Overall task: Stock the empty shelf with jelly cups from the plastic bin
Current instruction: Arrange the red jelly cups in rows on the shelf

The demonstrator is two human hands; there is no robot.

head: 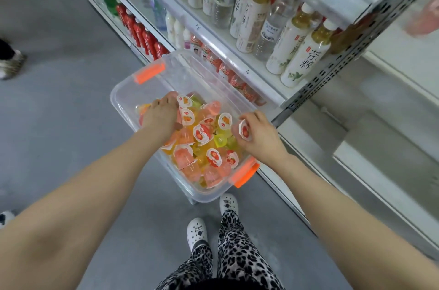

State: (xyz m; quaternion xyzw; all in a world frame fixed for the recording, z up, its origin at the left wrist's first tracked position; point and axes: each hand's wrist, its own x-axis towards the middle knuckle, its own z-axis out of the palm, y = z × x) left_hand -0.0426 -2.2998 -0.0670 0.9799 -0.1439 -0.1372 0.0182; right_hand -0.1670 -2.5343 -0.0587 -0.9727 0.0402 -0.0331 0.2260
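Note:
A clear plastic bin [133, 97] with orange latches stands on the floor, holding a heap of several jelly cups [202, 147] in pink, orange and yellow-green. My left hand [161, 118] reaches down into the heap at its far left, fingers curled around cups with white fruit-printed lids. My right hand [259, 137] hovers over the bin's right edge and pinches one pink jelly cup [243, 130] with a strawberry lid. The empty white shelf [380, 159] lies low at the right, behind the bin.
A shelving unit [237, 52] to the right carries tea and water bottles [294, 47] above and red bottles [145, 35] lower left. A perforated metal upright [344, 61] divides it from the empty bay. My feet in white clogs [197, 232] stand near the bin. Another person's shoe [9, 64] is far left.

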